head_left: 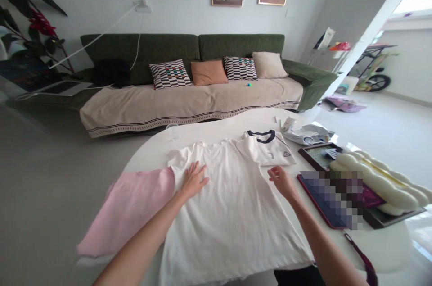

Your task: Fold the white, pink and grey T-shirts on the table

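Note:
A white T-shirt (229,205) lies spread flat on the white round table (216,128). My left hand (194,180) rests flat on the shirt's left shoulder area with its fingers spread, open. My right hand (281,180) hovers at the shirt's right sleeve edge, fingers loosely curled and apart, holding nothing. A pink garment (130,207) lies to the left of the white shirt and hangs over the table's edge. A folded white shirt with a dark collar (272,148) sits behind my right hand.
On the right of the table are a red-edged tablet (324,205), a dark tray with a cream cushion-like object (378,182) and crumpled white packaging (308,135). A green sofa (202,79) with several cushions stands behind the table. A plant (30,24) is at far left.

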Demonstrator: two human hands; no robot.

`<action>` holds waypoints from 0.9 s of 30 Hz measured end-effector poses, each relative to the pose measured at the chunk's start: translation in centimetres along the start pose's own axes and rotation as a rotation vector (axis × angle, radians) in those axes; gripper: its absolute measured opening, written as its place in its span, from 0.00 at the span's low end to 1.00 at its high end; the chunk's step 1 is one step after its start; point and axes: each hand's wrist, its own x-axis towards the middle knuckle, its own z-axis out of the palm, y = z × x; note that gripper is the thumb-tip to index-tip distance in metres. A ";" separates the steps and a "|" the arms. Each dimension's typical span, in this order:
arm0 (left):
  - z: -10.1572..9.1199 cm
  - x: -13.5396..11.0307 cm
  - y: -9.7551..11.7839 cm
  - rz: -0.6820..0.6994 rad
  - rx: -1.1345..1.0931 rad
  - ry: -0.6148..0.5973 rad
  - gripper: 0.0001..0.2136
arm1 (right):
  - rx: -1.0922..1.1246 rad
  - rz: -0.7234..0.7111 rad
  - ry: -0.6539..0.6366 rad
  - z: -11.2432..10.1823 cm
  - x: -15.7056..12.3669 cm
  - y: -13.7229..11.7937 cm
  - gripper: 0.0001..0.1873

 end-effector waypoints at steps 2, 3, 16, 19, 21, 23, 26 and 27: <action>1.0 -0.1 0.4 -0.026 0.033 0.037 0.26 | 0.012 0.056 0.064 1.0 2.3 -0.2 0.18; 1.3 -0.3 0.4 -0.026 0.045 0.057 0.26 | 0.016 0.072 0.084 1.5 3.2 -0.3 0.20; 1.3 0.2 0.0 -0.045 -0.025 0.024 0.27 | -0.141 -0.040 0.292 2.0 4.1 -2.3 0.15; -0.7 2.0 -2.0 -0.058 -0.175 0.014 0.23 | -0.150 -0.149 0.286 3.1 -0.1 -5.0 0.16; -2.4 3.6 -4.4 -0.160 -0.234 0.078 0.19 | -0.083 -0.332 0.178 4.9 -5.3 -7.7 0.16; -3.9 5.0 -7.1 -0.317 -0.235 0.141 0.19 | 0.058 -0.532 -0.070 7.9 -11.5 -10.4 0.15; -5.1 6.1 -10.6 -0.523 -0.238 0.144 0.21 | 0.045 -0.672 -0.435 13.6 -20.0 -13.1 0.16; -5.1 6.3 -11.4 -0.557 -0.253 0.122 0.21 | -0.009 -0.709 -0.471 15.4 -21.9 -13.5 0.24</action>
